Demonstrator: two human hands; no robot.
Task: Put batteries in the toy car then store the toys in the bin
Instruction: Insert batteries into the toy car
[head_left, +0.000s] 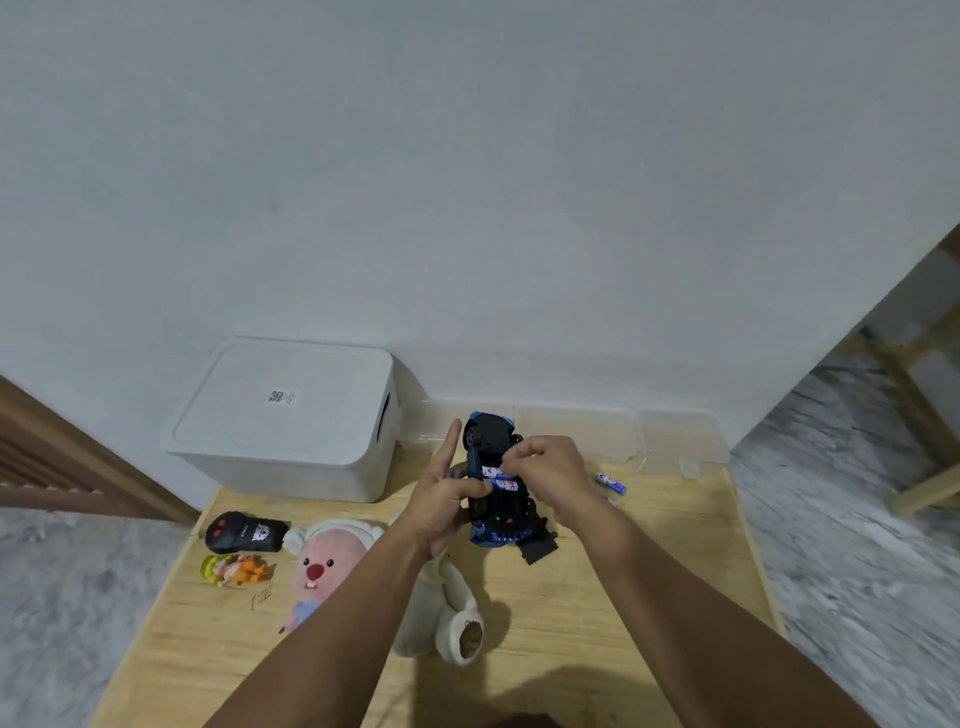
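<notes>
Nearest, a cream plush (447, 618) lies on the wooden table (623, 623). Far left stands the lidded bin (283, 421). At centre, the upturned toy car (496, 480) is gripped by the left hand (441, 501); batteries (500, 479) in it are pinched by the right hand (548, 470). Spare batteries (610, 482) lie right.

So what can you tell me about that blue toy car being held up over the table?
The toy car is blue with a black underside, apparently plastic, held upside down above the wooden table, its length running away from the camera. Its battery bay is open, showing two white-and-blue batteries side by side. A black wheel shows near the far end. The left hand grips one side, thumb across the underside; the right hand pinches at the batteries. A black flat piece, perhaps the cover, lies below it.
</notes>
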